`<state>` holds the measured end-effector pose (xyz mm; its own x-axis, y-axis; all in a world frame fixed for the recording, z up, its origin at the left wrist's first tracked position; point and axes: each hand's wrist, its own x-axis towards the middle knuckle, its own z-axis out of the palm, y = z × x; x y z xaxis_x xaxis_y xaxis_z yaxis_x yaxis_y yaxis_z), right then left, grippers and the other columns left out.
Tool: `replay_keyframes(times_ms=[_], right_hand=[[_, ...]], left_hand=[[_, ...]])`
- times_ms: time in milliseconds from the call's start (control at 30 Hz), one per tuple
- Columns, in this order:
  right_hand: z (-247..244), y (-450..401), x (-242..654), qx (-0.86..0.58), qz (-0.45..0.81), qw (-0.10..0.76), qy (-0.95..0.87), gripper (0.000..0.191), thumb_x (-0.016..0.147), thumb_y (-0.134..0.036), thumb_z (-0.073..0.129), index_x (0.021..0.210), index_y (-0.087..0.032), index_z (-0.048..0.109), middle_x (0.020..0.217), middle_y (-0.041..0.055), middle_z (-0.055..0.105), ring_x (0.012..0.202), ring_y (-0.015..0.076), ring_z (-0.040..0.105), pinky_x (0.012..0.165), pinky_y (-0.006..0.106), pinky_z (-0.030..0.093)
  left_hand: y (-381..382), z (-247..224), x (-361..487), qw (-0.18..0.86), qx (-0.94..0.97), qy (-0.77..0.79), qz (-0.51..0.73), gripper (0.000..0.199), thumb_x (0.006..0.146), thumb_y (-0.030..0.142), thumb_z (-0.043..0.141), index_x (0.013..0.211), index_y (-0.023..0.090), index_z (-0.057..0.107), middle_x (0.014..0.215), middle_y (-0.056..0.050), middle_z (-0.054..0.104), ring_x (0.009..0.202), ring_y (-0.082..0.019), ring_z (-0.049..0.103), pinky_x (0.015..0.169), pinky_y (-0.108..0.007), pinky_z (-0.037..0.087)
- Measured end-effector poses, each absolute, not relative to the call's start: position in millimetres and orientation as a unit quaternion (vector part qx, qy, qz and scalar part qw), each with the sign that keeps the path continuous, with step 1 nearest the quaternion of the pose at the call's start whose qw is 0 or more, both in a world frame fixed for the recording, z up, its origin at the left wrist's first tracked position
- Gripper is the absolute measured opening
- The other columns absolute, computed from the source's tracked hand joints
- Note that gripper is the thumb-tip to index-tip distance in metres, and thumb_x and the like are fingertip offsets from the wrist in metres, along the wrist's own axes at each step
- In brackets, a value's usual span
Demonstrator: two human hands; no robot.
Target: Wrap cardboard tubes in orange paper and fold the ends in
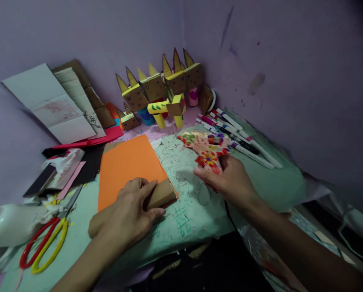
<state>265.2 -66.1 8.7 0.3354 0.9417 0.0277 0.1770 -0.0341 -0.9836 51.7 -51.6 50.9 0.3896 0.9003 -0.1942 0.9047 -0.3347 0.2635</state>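
Note:
My left hand (pixel 132 211) is wrapped over a brown cardboard tube (pixel 162 194), holding it down along the near edge of an orange sheet (pixel 128 160). The tube lies across the sheet, its middle covered by my fingers. To the right, my right hand (pixel 232 178) grips a glue gun (pixel 210 152) with a colourful flower pattern. Its nozzle points left, above the table and apart from the tube. A dark cord hangs below this hand.
Scissors (pixel 44 241) and a white bottle (pixel 11 225) lie at left. Several markers (pixel 245 142) are spread at right. Cardboard figures with pointed ears (pixel 152 87) stand at the back beside folded cardboard (pixel 55 101). The green-covered table (pixel 181 231) ends close in front.

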Motion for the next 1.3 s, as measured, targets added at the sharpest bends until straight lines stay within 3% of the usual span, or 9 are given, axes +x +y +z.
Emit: replay_keyframes(times_ms=[100, 200, 400, 533, 767, 1000, 1233, 1300], right_hand=[[1.9, -89.1, 270.8, -0.654, 0.371, 0.512, -0.416, 0.031, 0.058, -0.040, 0.069, 0.077, -0.016, 0.063, 0.075, 0.0062, 0.069, 0.068, 0.0235, 0.063, 0.061, 0.035, 0.049], [-6.3, -104.5, 271.6, -0.664, 0.394, 0.490, -0.406, 0.034, 0.059, -0.043, 0.068, 0.079, -0.017, 0.063, 0.077, 0.0072, 0.069, 0.069, 0.0245, 0.063, 0.062, 0.036, 0.050], [-21.1, -117.3, 271.7, -0.653, 0.414, 0.475, -0.419, 0.031, 0.065, -0.050, 0.067, 0.069, -0.020, 0.060, 0.062, 0.0025, 0.063, 0.058, 0.0201, 0.059, 0.050, 0.031, 0.045], [-23.1, -114.8, 269.5, -0.661, 0.413, 0.461, -0.424, 0.033, 0.064, -0.049, 0.069, 0.076, -0.018, 0.064, 0.062, 0.0029, 0.063, 0.058, 0.0204, 0.059, 0.052, 0.031, 0.045], [-15.3, -98.8, 260.2, -0.651, 0.425, 0.457, -0.431, 0.029, 0.065, -0.046, 0.069, 0.073, -0.020, 0.059, 0.055, -0.0004, 0.055, 0.046, 0.0161, 0.048, 0.042, 0.029, 0.037], [0.0, -46.9, 260.9, -0.598, 0.458, 0.514, -0.410, 0.032, 0.058, -0.041, 0.074, 0.067, -0.020, 0.052, 0.048, -0.0044, 0.053, 0.041, 0.0109, 0.044, 0.038, 0.023, 0.033], [-11.3, -36.0, 259.9, -0.555, 0.497, 0.534, -0.400, 0.026, 0.062, -0.036, 0.071, 0.072, -0.018, 0.054, 0.048, -0.0059, 0.052, 0.039, 0.0089, 0.042, 0.037, 0.022, 0.031], [-8.7, -35.8, 256.1, -0.528, 0.522, 0.527, -0.413, 0.025, 0.064, -0.035, 0.068, 0.077, -0.017, 0.057, 0.056, -0.0031, 0.057, 0.042, 0.0095, 0.046, 0.037, 0.021, 0.033]], left_hand=[[-54.6, 52.3, 39.5, 0.182, 0.812, 0.553, 0.042, 0.057, 0.072, 0.042, 0.060, 0.122, 0.016, 0.057, 0.114, -0.011, 0.053, 0.102, -0.029, 0.051, 0.087, -0.045, 0.044], [-57.7, 56.2, 20.2, 0.202, 0.796, 0.560, 0.113, 0.053, 0.074, 0.040, 0.054, 0.121, 0.016, 0.057, 0.117, -0.011, 0.054, 0.107, -0.028, 0.051, 0.092, -0.046, 0.043], [-70.8, 62.5, -14.7, 0.204, 0.737, 0.604, 0.223, 0.040, 0.070, 0.043, 0.057, 0.099, 0.018, 0.069, 0.109, -0.009, 0.062, 0.105, -0.027, 0.057, 0.090, -0.046, 0.047], [-77.3, 55.2, -22.8, 0.217, 0.727, 0.598, 0.259, 0.026, 0.072, 0.036, 0.060, 0.090, 0.021, 0.071, 0.100, -0.007, 0.066, 0.097, -0.023, 0.060, 0.087, -0.042, 0.049], [-72.0, 50.9, -4.0, 0.192, 0.805, 0.528, 0.191, 0.019, 0.077, 0.021, 0.059, 0.094, 0.021, 0.067, 0.100, -0.006, 0.065, 0.097, -0.023, 0.055, 0.086, -0.044, 0.045], [-65.0, 49.9, 16.4, 0.153, 0.847, 0.507, 0.055, 0.040, 0.069, 0.023, 0.066, 0.109, 0.024, 0.060, 0.109, -0.005, 0.062, 0.101, -0.029, 0.052, 0.085, -0.046, 0.041], [-52.2, 45.5, 22.6, 0.141, 0.853, 0.502, 0.020, 0.040, 0.072, 0.025, 0.061, 0.111, 0.021, 0.057, 0.103, -0.005, 0.064, 0.094, -0.027, 0.055, 0.085, -0.044, 0.040], [-49.5, 45.1, 21.6, 0.141, 0.860, 0.490, 0.021, 0.035, 0.072, 0.024, 0.060, 0.107, 0.021, 0.058, 0.097, -0.004, 0.066, 0.090, -0.025, 0.056, 0.084, -0.043, 0.039]])
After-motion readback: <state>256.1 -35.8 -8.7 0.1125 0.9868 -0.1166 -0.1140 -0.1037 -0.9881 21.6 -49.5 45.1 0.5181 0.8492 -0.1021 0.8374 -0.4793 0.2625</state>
